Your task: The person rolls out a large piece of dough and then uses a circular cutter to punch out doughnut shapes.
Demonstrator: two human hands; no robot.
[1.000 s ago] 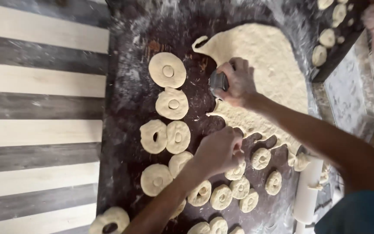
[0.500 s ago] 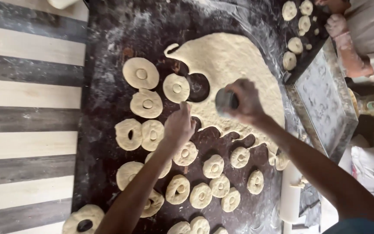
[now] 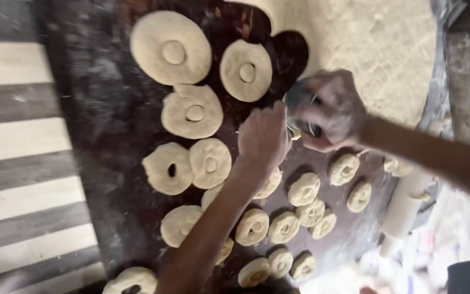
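Beside the rolled dough sheet, the right hand grips a round cutter while the left hand's fingertips pinch at it.

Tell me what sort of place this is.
Likely a bakery or doughnut-making kitchen: a dark floured worktop, a rolled-out pale dough sheet, and rows of cut pale dough rings.

Two bare hands meeting at mid-scene

The left hand reaches up from the near edge on a bare forearm, fingers bunched together and pointing toward the right hand, just touching it. The right hand comes in from the right on an outstretched bare arm, fingers curled closed in a fist-like grip, knuckles up; both hands look dusted with flour.
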